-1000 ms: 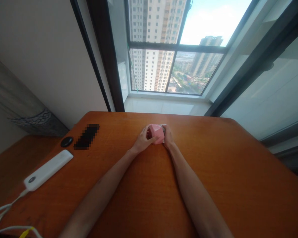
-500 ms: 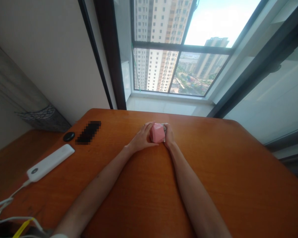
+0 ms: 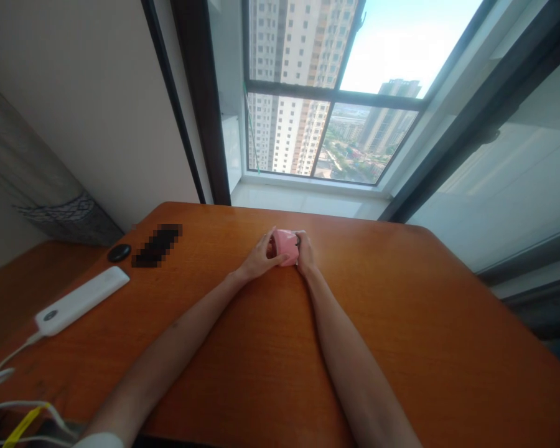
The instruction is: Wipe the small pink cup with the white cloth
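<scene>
A small pink faceted object (image 3: pixel 285 245) rests on the orange wooden table (image 3: pixel 401 323), far out in front of me. My left hand (image 3: pixel 257 260) grips its left side, thumb on the near face and fingers over the top. On the right side my right hand (image 3: pixel 304 254) holds it too, fingers curled behind it. Both forearms stretch forward across the tabletop. The far side of the pink object is hidden by my fingers.
A white power bank (image 3: pixel 80 301) with white cables (image 3: pixel 0 373) lies at the table's left edge. Beyond it sit a black round disc (image 3: pixel 119 252) and a blurred dark rectangle (image 3: pixel 157 246). A large window (image 3: pixel 326 112) and a grey curtain (image 3: pixel 37 199) stand behind.
The pink object has been turned between my hands, showing a different face. My left fingers shifted over its top. The camera view drifted slightly.
</scene>
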`<state>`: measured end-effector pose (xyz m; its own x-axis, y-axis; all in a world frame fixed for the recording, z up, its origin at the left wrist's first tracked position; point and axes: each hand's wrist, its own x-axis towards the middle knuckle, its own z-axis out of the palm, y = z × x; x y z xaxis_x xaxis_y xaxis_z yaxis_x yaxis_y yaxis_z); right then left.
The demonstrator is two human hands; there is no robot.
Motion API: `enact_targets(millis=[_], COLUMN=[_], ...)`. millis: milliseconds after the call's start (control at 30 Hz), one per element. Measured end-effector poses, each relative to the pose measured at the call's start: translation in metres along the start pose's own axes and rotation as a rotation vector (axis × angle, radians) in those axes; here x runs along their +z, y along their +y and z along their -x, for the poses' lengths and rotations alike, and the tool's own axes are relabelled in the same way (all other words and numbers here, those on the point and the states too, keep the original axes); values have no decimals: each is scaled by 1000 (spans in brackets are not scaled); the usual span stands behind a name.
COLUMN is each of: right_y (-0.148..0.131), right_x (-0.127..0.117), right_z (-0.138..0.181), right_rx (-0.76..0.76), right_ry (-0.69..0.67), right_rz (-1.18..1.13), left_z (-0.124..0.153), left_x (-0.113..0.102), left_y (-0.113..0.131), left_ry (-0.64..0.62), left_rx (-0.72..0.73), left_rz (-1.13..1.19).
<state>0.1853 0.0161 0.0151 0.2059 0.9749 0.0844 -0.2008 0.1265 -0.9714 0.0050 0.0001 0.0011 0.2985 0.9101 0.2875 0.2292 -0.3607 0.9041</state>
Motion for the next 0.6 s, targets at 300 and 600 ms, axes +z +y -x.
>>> enact_targets(millis=[300,600], right_y=[2,2], right_x=[1,2], right_z=[-2,-5], right_rx=[-5,-13], right_ry=[-19,7], right_rz=[11,84], left_z=[6,3], left_x=[-8,-6], left_y=[7,20], left_ry=[-61,26], left_rx=[269,121], left_rz=[-295,-227])
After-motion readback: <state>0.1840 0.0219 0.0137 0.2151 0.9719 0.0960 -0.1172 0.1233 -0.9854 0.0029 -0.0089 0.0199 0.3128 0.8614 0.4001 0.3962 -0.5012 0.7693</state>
